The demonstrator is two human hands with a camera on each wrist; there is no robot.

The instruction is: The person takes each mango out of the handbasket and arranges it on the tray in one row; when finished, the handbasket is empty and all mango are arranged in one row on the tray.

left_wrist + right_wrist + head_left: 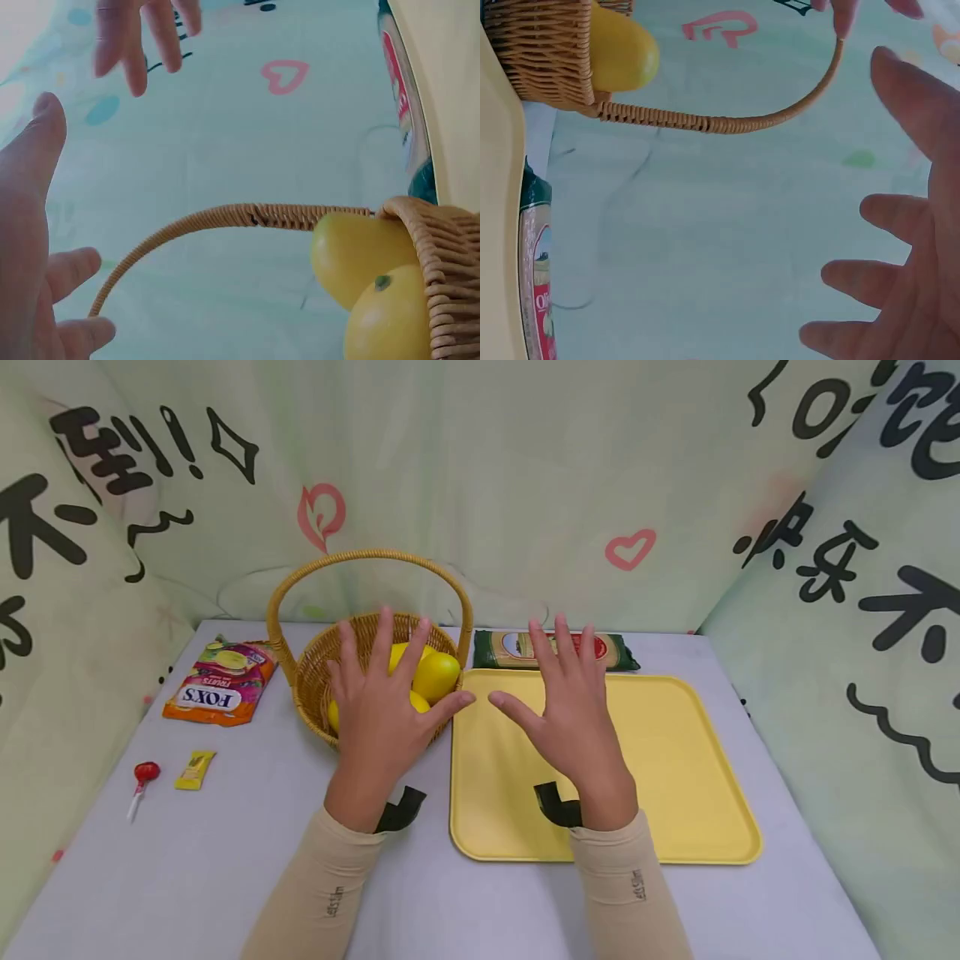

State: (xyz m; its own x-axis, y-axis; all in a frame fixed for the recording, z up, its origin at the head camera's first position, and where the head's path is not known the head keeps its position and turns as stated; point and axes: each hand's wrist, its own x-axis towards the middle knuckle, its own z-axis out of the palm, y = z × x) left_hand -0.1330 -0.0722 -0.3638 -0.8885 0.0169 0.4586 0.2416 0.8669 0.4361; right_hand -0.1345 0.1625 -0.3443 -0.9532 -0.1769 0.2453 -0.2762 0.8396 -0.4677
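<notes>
1. Tan woven wicker basket (322,672) with a tall arched handle: it stands just left of the yellow rectangular tray (667,760), on the pale cloth-covered worktop (487,910).
2. Smooth yellow lemons (437,677) lie inside it, near the tray's back left corner.
3. Left hand (386,710): raised left of the tray, its fingers spread wide, covering part of the basket from the head view.
4. Right hand (573,714): raised over the tray, fingers also wide, thumb towards the other thumb.
5. Long green-ended packet with a red label (495,650): along the tray's back edge.
6. Orange-and-purple FOX'S sweet bag (222,681), small yellow wrapped candy (196,770) and red lollipop on a white stick (146,772): all well left of the tray.
</notes>
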